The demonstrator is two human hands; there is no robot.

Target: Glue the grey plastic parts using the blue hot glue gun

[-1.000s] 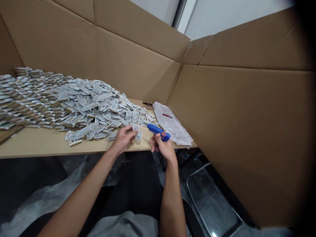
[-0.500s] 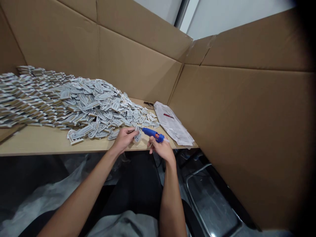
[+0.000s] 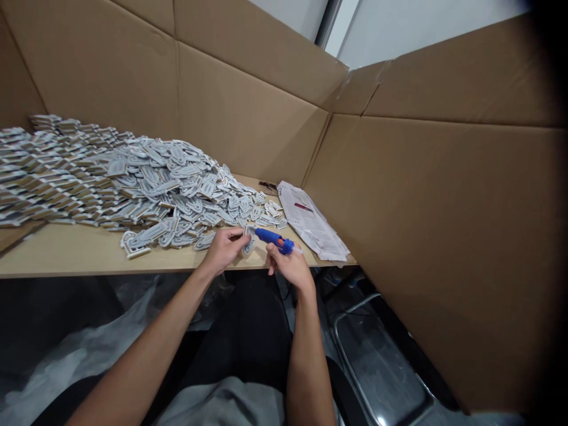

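Observation:
My left hand (image 3: pixel 225 248) pinches a small grey-and-white flat piece (image 3: pixel 248 241) near the table's front edge, its rounded end pointing down. In my right hand (image 3: pixel 288 266) is a blue glue gun (image 3: pixel 271 238) with an orange part showing in its body and a pale stick at the back. The gun's nozzle points left and meets or nearly meets the piece's upper edge; whether they touch I cannot tell. Behind my left hand spreads a large heap of similar grey-and-white pieces (image 3: pixel 177 177).
Neat stacks of such pieces (image 3: pixel 53 171) fill the table's left side. A packet or paper (image 3: pixel 310 228) with a red pen-like item (image 3: pixel 303 207) lies at right. Tall cardboard walls (image 3: pixel 248 89) enclose the table (image 3: pixel 89 254). Below right stands a metal-framed chair (image 3: pixel 381 361).
Almost nothing differs. The glue gun has turned or shifted very slightly in my right hand, its nozzle still at the piece. The view has moved a touch.

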